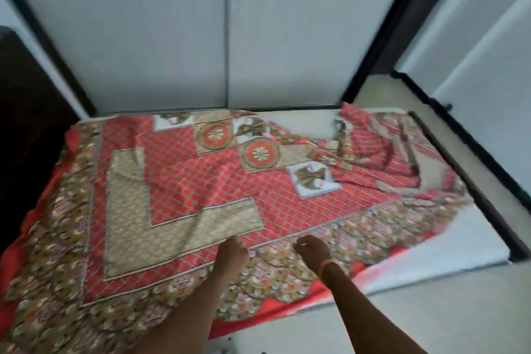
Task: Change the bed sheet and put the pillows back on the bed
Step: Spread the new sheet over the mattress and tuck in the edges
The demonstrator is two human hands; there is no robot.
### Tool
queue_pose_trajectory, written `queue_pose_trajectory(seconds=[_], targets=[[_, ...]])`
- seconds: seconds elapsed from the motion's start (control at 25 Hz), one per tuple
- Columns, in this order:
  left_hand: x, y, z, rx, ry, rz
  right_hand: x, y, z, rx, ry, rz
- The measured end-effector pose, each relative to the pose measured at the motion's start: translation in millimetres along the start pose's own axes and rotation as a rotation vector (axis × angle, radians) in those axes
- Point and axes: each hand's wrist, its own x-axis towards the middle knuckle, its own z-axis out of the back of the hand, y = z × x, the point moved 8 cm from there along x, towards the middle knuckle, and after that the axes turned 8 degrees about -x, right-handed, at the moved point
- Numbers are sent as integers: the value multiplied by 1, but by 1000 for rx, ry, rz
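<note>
A red and gold patterned bed sheet [184, 181] lies spread over the white mattress [448, 241]. It is bunched and wrinkled at the far right corner, and bare mattress shows along the right side and at the back. My left hand [232, 251] hovers over the sheet's flowered border near the front, fingers loosely bent downward. My right hand [311, 250], with an orange band on its wrist, is beside it with fingers loosely curled. Neither hand visibly grips cloth. No pillow is in view. The frame is blurred.
White wardrobe doors [172, 26] stand right behind the bed. A dark wooden piece [26, 112] borders the bed's left side. A dark bed frame edge [471, 181] runs along the right, with pale floor [431, 319] in front and to the right.
</note>
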Motion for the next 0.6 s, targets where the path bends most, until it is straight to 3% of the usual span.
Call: queue_pose_trajectory(seconds=[0.24,0.4,0.6], targets=[[-50,-187,-193,-2,228,-262,-58,-201,162,390,-267,-286],[-41,-263,-294,77,292,-355,-49,-299,223,790,-316,-449],[14,-325,-415,129,283,-331,22,-394,307,946,-299,-539]])
